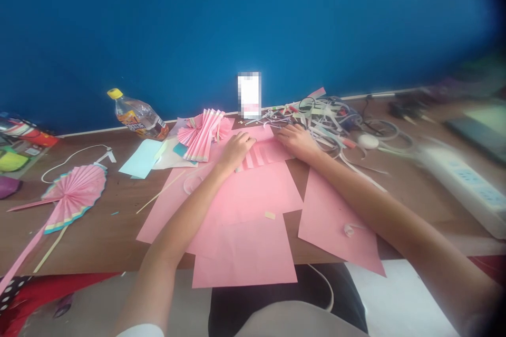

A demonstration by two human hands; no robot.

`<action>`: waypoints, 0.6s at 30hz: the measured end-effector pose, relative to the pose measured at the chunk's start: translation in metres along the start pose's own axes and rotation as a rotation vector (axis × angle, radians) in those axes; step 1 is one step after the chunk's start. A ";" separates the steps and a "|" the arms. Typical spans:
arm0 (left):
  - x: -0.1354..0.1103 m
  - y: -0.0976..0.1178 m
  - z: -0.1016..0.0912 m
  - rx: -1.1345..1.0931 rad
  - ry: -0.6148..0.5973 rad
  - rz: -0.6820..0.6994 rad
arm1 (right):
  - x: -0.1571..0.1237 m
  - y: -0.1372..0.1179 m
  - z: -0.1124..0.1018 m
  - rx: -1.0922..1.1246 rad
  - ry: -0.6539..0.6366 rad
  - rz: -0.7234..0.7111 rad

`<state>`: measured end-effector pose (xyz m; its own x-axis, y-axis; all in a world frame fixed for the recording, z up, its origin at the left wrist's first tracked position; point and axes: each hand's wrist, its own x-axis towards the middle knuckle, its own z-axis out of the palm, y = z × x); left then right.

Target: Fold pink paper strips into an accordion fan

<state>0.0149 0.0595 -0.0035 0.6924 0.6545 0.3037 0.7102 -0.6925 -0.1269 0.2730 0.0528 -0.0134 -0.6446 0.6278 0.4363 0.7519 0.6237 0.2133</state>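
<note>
Pink pleated sheet (264, 155) lies mid-counter (103, 231), at twelve o'clock from the person. The left hand (237, 148) curls closed on its nine o'clock edge, and the right hand (297, 140) pinches its three o'clock edge with bent fingers. Flat pink sheets (245, 242) spread toward six o'clock. A folded fan stack (203, 134) sits at ten o'clock with a bottle (136, 115) beyond it. Tangled paper strips (332, 116) are at two o'clock.
</note>
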 end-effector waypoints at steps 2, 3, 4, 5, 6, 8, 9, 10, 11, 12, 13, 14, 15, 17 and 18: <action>0.000 0.000 0.001 -0.005 -0.002 -0.004 | 0.000 0.001 0.001 0.010 0.006 -0.026; -0.001 -0.001 0.001 -0.005 -0.002 -0.005 | 0.001 0.001 0.001 0.016 0.008 -0.034; -0.001 -0.002 0.001 -0.005 -0.001 -0.006 | 0.001 0.000 0.002 0.022 0.008 -0.038; -0.001 -0.003 0.001 -0.005 0.002 -0.007 | 0.002 -0.002 0.002 0.028 0.006 -0.041; -0.002 -0.004 0.001 -0.008 0.006 -0.010 | 0.002 -0.004 0.002 0.036 0.004 -0.042; -0.002 -0.006 0.002 -0.031 0.012 -0.022 | 0.004 -0.009 0.001 0.052 0.002 -0.040; -0.002 -0.005 0.003 -0.059 0.016 -0.032 | 0.005 -0.011 0.001 0.060 -0.002 -0.035; -0.002 -0.005 0.003 -0.098 0.023 -0.051 | 0.006 -0.013 0.000 0.067 -0.009 -0.030; -0.001 -0.003 0.004 -0.143 0.032 -0.074 | 0.006 -0.015 0.000 0.074 -0.021 -0.028; -0.001 -0.002 0.005 -0.188 0.039 -0.095 | 0.007 -0.017 -0.001 0.082 -0.037 -0.028; 0.000 0.000 0.005 -0.226 0.043 -0.111 | 0.007 -0.018 -0.002 0.092 -0.053 -0.027; 0.001 0.002 0.005 -0.251 0.043 -0.122 | 0.008 -0.019 -0.004 0.104 -0.066 -0.021; 0.002 0.004 0.005 -0.263 0.039 -0.127 | 0.008 -0.019 -0.005 0.120 -0.075 -0.011; 0.003 0.005 0.003 -0.266 0.025 -0.126 | 0.010 -0.019 -0.009 0.159 -0.081 0.025; 0.003 0.006 0.002 -0.266 0.021 -0.127 | 0.011 -0.020 -0.011 0.180 -0.081 0.044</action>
<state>0.0216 0.0583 -0.0056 0.5953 0.7365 0.3212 0.7307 -0.6625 0.1647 0.2528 0.0421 -0.0036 -0.6260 0.6871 0.3687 0.7474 0.6635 0.0324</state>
